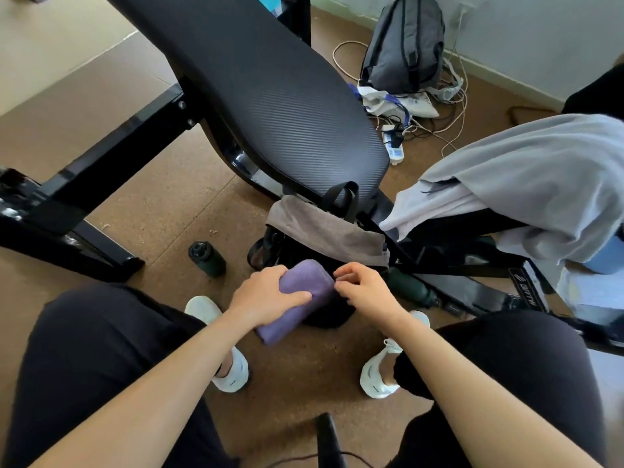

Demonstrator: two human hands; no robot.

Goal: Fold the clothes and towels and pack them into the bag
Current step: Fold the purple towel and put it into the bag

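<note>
A black bag [329, 314] stands open on the floor between my feet, with a grey towel [324, 228] draped over its far rim. A folded purple towel [305, 282] lies tilted at the bag's mouth, its far end over the opening. My left hand [266, 293] grips this towel from the left, thumb laid across its top. My right hand [366, 288] is at the towel's right edge, fingers curled and pinching at the bag's near rim. A light grey garment [533, 184] lies heaped over a black bench at the right.
A black padded gym bench [270, 92] slants overhead behind the bag, with its steel frame [94, 184] to the left. A dark green bottle [206, 258] stands left of the bag; another [410, 287] lies right. A grey backpack [405, 45] and cables sit by the wall.
</note>
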